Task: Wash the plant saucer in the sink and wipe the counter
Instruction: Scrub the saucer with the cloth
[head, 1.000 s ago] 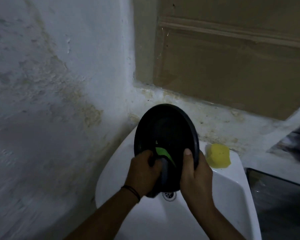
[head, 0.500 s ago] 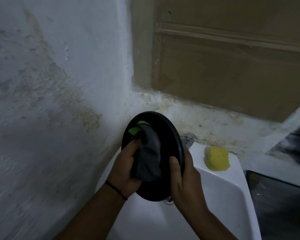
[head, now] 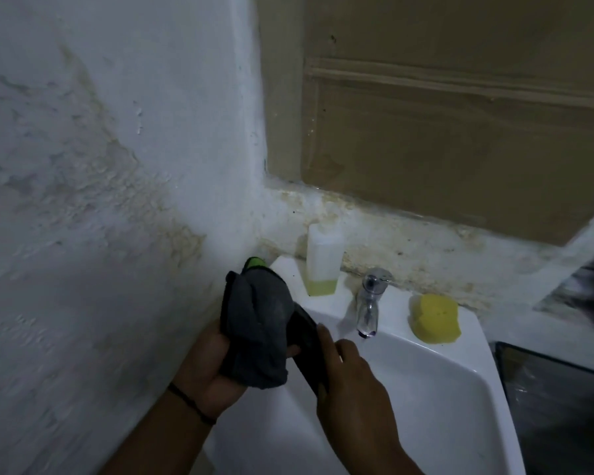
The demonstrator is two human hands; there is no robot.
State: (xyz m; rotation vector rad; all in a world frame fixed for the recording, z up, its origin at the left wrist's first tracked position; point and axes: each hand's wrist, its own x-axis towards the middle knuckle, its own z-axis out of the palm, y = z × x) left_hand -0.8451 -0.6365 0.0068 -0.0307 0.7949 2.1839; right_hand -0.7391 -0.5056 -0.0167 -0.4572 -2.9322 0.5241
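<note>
Saucer [head: 307, 347], black and seen almost edge-on, is held tilted above the left rim of the white sink [head: 426, 399]. The right hand [head: 350, 382] curls round its lower edge, thumb lying along the rim that faces the camera. The left hand [head: 210, 368] grips a grey cloth [head: 258, 330] bunched against the saucer's left face; a strip of green shows at the cloth's top end, and a thin dark band circles that wrist. Both hands sit close to the stained white wall [head: 100, 200] on the left, with little room between cloth and plaster. To the right the basin lies open below the hands. Along the sink's back edge stand a clear bottle [head: 324, 262] with a little yellow liquid at its back left corner, a chrome tap [head: 371, 296] near the middle, and a yellow sponge [head: 434, 318] toward the back right corner. A brown boarded panel [head: 460, 132] fills the wall behind. Beyond the sink's right edge lies a dark surface [head: 556, 406].
</note>
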